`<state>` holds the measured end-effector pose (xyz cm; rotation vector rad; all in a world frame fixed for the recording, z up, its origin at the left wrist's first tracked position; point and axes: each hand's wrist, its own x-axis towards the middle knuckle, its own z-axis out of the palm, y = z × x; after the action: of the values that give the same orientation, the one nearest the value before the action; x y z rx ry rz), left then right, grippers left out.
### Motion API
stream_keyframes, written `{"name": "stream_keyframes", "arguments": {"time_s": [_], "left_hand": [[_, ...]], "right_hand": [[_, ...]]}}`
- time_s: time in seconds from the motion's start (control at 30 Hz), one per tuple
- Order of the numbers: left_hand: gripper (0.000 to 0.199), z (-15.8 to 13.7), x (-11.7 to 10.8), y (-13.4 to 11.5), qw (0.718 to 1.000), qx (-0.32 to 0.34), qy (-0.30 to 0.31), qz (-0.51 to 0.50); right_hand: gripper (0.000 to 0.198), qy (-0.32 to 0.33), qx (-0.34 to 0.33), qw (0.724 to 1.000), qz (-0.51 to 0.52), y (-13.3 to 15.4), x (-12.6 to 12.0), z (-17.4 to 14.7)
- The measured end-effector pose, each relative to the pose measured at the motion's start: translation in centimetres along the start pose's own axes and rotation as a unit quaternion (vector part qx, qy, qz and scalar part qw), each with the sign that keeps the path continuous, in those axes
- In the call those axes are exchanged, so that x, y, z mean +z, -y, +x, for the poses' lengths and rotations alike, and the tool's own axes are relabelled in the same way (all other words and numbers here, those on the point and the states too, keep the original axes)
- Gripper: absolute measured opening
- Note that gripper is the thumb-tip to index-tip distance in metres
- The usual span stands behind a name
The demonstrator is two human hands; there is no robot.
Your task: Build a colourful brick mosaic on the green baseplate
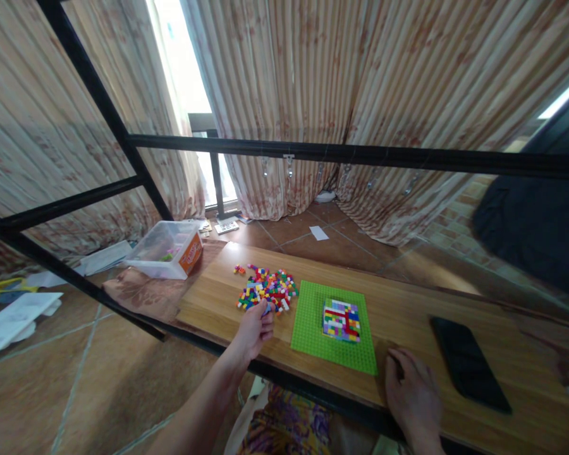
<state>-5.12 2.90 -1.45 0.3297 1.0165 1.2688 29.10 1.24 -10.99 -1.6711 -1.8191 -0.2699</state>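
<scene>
My left hand (256, 330) is closed in a pinch at the near edge of a loose heap of small coloured toy bricks (265, 287). Between its thumb and fingers a bluish toy brick (267, 308) shows. To the right of the heap lies a green baseplate (308, 328). On it stands a squarish block built of many-coloured bricks (341, 321), with red ones across its top. My right hand (413, 393) rests on the table by the baseplate's near right corner, fingers curled in, with nothing visible in them.
A black phone (470, 363) lies on the wooden table (398, 297) right of my right hand. Beyond the table's left end stands a clear plastic box (159, 253) with an orange label. A black metal rail (313, 150) crosses in front of the curtains (284, 76).
</scene>
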Motion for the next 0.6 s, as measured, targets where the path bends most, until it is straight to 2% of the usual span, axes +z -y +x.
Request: {"name": "stream_keyframes", "arguments": {"time_s": [0.3,0.43,0.6], "left_hand": [[0.027,0.7,-0.2,0.1,0.996,-0.026,-0.002,-0.088],[0.017,0.8,0.0,-0.2,0.996,-0.013,-0.016,-0.091],[0.019,1.2,0.1,-0.1,0.996,0.015,-0.019,-0.091]], "right_hand": [[0.044,-0.004,0.004,1.0,0.009,0.3,-0.1,0.2],[0.043,0.001,0.004,1.0,0.007,0.1,0.0,0.1],[0.044,0.0,0.009,1.0,0.016,0.0,0.1,0.0]]}}
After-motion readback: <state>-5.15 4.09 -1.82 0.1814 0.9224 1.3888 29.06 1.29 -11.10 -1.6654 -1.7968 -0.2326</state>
